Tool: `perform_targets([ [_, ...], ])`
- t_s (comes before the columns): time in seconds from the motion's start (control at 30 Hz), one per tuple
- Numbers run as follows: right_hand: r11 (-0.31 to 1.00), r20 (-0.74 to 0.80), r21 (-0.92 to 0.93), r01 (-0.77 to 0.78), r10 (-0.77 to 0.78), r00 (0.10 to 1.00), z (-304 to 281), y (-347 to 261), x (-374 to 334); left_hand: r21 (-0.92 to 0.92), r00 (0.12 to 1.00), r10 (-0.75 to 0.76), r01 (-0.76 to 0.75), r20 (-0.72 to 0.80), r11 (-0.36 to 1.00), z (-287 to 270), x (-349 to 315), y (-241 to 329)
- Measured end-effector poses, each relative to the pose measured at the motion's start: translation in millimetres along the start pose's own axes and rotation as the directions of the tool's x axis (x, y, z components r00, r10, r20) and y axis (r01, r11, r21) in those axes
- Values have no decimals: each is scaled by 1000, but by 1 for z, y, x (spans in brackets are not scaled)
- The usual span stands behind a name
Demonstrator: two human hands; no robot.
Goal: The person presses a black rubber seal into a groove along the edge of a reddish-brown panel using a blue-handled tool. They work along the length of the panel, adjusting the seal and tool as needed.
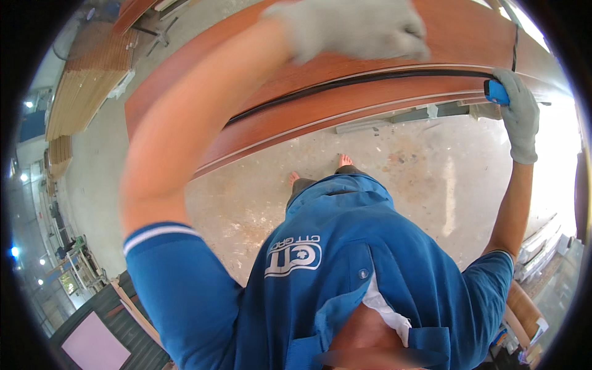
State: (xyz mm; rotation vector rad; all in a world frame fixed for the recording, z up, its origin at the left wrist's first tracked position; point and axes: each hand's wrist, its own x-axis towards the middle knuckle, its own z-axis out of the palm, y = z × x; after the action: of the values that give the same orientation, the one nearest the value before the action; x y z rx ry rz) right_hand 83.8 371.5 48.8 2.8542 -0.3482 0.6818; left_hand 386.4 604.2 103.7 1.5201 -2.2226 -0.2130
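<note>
Floor (425, 169): grey, with brown stains and pale marks | left: big stack of brown boards (89, 86), small bright lights (24, 177) near the edge | lower left: pale pink sheet (95, 343) on a dark, ridged surface (134, 311) | right: very bright white light (555, 135) | lower right: long things (538, 254) in a pile, hard to make out

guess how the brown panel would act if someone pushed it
The panel is probably stiff, since its edges and corner look crisp. It's likely heavy to shift, being broad and long enough to span much of the view. Its smooth, faintly shiny face could be a bit slippery.
</note>
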Motion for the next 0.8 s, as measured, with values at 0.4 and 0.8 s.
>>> perform_targets([
  [0.4, 896, 22, 316, -313, 323, 946, 6, -29, -9, -295, 856, -216, 383, 469, 876, 53, 116, 2],
  [0.8, 875, 310, 473, -102, -57, 949, -19, -250, 43, -123, 810, 493, -480, 317, 868, 97, 171, -36],
])
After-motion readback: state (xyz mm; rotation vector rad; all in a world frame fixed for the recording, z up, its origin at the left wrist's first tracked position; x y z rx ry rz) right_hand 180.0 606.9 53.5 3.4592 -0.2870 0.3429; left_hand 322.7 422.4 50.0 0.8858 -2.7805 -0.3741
